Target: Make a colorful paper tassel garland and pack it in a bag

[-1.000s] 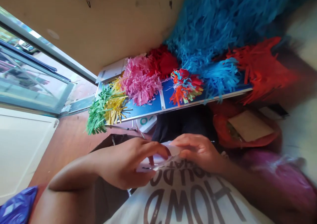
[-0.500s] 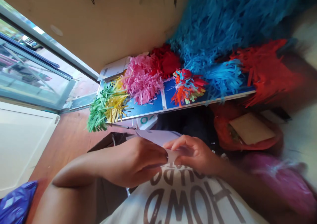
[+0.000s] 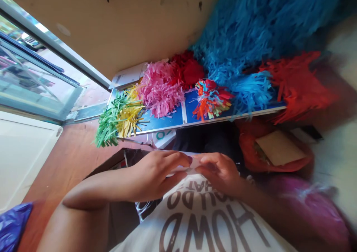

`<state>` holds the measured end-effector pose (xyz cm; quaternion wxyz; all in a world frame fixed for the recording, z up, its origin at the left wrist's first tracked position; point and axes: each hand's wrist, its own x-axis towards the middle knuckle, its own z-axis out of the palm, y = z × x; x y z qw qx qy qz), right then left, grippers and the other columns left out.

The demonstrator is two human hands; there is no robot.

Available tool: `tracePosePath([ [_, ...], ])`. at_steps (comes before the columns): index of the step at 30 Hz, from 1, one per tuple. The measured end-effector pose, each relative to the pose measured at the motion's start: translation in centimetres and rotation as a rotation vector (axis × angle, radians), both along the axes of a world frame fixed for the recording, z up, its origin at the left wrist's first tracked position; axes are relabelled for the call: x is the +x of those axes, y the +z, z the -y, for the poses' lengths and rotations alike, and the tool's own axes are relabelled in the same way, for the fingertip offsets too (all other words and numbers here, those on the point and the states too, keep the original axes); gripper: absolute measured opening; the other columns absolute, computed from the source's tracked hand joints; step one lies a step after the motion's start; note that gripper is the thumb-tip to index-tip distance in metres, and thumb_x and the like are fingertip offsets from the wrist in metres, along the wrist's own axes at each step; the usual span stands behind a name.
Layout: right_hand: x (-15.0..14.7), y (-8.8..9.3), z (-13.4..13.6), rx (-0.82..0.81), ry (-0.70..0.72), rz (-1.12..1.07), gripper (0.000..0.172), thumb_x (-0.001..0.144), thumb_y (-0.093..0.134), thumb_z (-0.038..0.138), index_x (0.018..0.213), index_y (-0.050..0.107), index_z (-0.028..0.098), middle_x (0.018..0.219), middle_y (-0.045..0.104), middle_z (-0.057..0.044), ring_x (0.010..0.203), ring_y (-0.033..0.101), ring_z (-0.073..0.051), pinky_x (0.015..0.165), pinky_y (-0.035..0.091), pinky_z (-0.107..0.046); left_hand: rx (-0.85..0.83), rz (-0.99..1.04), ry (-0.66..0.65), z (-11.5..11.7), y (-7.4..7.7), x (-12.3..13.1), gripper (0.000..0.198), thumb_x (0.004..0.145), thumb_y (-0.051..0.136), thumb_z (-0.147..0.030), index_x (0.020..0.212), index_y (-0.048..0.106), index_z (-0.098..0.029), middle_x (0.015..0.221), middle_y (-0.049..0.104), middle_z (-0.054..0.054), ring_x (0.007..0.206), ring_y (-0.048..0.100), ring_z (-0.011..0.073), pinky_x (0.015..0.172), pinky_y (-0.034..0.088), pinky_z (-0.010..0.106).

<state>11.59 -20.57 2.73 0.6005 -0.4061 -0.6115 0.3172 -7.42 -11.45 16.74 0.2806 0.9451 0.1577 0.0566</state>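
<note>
My left hand (image 3: 156, 174) and my right hand (image 3: 219, 172) meet in front of my chest, above a white shirt with dark letters. Both pinch a small piece of white paper (image 3: 187, 166) between their fingertips; only a thin edge of it shows. Just beyond the hands a blue table (image 3: 167, 120) carries bunches of fringed paper: green and yellow (image 3: 119, 120), pink (image 3: 161, 90), a small multicoloured one (image 3: 210, 97), red (image 3: 186, 68) and blue (image 3: 251, 84).
A large blue fringed mass (image 3: 251, 25) and red fringes (image 3: 298, 81) fill the upper right. An orange bag with a brown card (image 3: 279, 149) lies right of my hands, a pink bag (image 3: 309, 203) below it. A glass door (image 3: 33, 81) stands left, over red floor (image 3: 67, 159).
The white paper stood unfolded above my hands half a second ago; now it is pressed flat between my fingertips. Both hands have risen slightly and stay together.
</note>
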Motion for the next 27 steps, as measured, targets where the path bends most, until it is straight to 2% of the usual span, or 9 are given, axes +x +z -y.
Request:
tracePosePath([
  [4, 0.2, 0.0, -0.2, 0.049, -0.056, 0.160, 0.022, 0.093, 0.066, 0.026, 0.115, 0.060, 0.028, 0.116, 0.076, -0.002, 0.099, 0.075, -0.019, 0.086, 0.061, -0.031, -0.027, 0.046, 0.035, -0.1, -0.5, 0.1, 0.008, 0.098, 0.055, -0.018, 0.103, 0.060, -0.015, 0.099, 0.073, 0.008, 0.088, 0.071, 0.0147, 0.076, 0.055, 0.023],
  [8, 0.3, 0.0, -0.3, 0.029, -0.008, 0.220, 0.015, 0.095, 0.060, 0.026, 0.109, 0.065, 0.029, 0.119, 0.075, -0.001, 0.102, 0.075, -0.019, 0.089, 0.060, -0.032, -0.016, 0.077, 0.046, -0.2, -0.9, 0.2, 0.005, 0.098, 0.055, -0.018, 0.098, 0.059, -0.016, 0.097, 0.072, 0.007, 0.085, 0.070, 0.0143, 0.075, 0.054, 0.023],
  [13, 0.2, -0.3, -0.3, 0.072, -0.013, 0.201, 0.021, 0.092, 0.063, 0.022, 0.112, 0.065, 0.030, 0.119, 0.075, -0.001, 0.103, 0.075, -0.019, 0.090, 0.059, -0.033, -0.040, 0.044, 0.058, -0.1, -0.9, 0.2, 0.006, 0.098, 0.055, -0.018, 0.099, 0.060, -0.016, 0.095, 0.072, 0.005, 0.082, 0.069, 0.0137, 0.073, 0.052, 0.023],
  [20, 0.4, 0.1, -0.2, 0.003, -0.032, 0.184, 0.016, 0.091, 0.067, 0.023, 0.105, 0.065, 0.030, 0.113, 0.077, 0.000, 0.098, 0.076, -0.020, 0.087, 0.060, -0.033, -0.170, 0.019, 0.151, 0.0, -1.4, 0.7, 0.008, 0.094, 0.060, -0.022, 0.100, 0.058, -0.016, 0.084, 0.072, 0.002, 0.066, 0.067, 0.0106, 0.060, 0.046, 0.019],
  [24, 0.5, 0.0, 0.0, 0.051, -0.073, 0.258, 0.012, 0.090, 0.065, 0.021, 0.100, 0.067, 0.028, 0.103, 0.079, -0.001, 0.091, 0.077, -0.020, 0.081, 0.062, -0.033, -0.060, 0.063, 0.139, -0.3, -1.4, 0.5, 0.011, 0.094, 0.060, -0.024, 0.103, 0.059, -0.016, 0.079, 0.074, 0.000, 0.064, 0.068, 0.0112, 0.058, 0.046, 0.019],
  [27, 0.9, -1.2, 0.5, -0.018, -0.243, 0.225, 0.007, 0.090, 0.066, 0.024, 0.096, 0.068, 0.027, 0.095, 0.079, -0.004, 0.086, 0.076, -0.022, 0.078, 0.062, -0.035, 0.167, 0.164, 0.252, -0.9, -2.2, -0.9, 0.025, 0.094, 0.064, -0.036, 0.112, 0.061, -0.019, 0.080, 0.074, 0.000, 0.067, 0.069, 0.0137, 0.064, 0.050, 0.023],
])
